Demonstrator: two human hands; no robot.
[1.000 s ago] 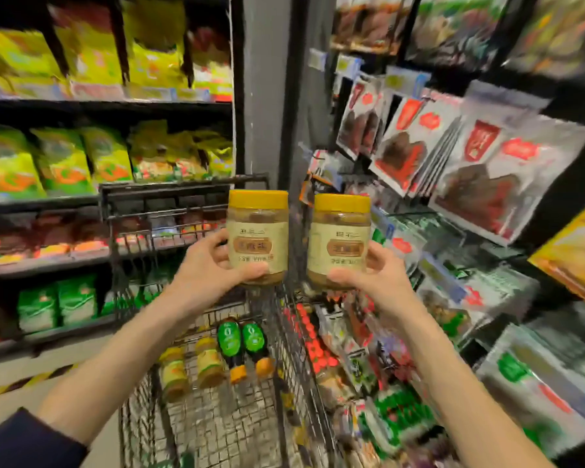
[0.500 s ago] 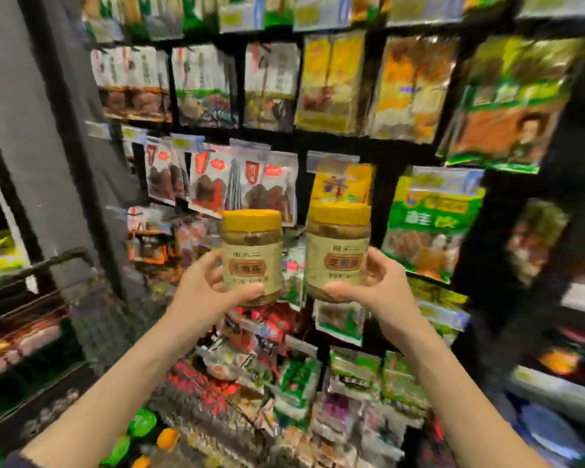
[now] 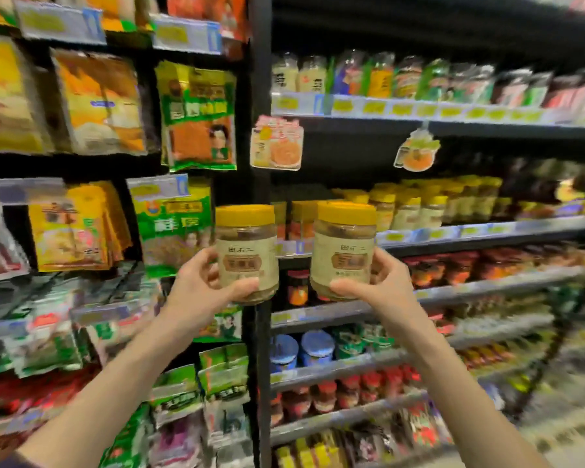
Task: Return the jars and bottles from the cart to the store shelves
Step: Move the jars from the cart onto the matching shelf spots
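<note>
Obs.: the left grip is clamping round the lower half of a clear plastic jar with a yellow screw lid and beige label. The thumb is lying across the front and the other fingers are wrapping behind. The right grip is clamping a second yellow-lidded jar of the same make in the same way. Neither grip is empty or standing apart.

Position: both jars are being held up in the air in front of the shelving, side by side, near each other but not touching. Their long axes are running vertically, lids up. The cart is not showing.

Key relation: a row of matching yellow-capped jars is sitting ahead and to the right of both held jars, at about lid height, behind a grey shelf rail with price tags. The right grip is lying nearer to that row. The left jar is sitting in front of the black upright post that divides the hanging-packet bay from the jar bay.

Judgement: the coming move is probably calling for travel forward and rightward with the jars kept upright, the right one going in first.

Counts: held jars, two, one per grip. Shelf jars of the same kind, several; blur is preventing an exact count.
</note>
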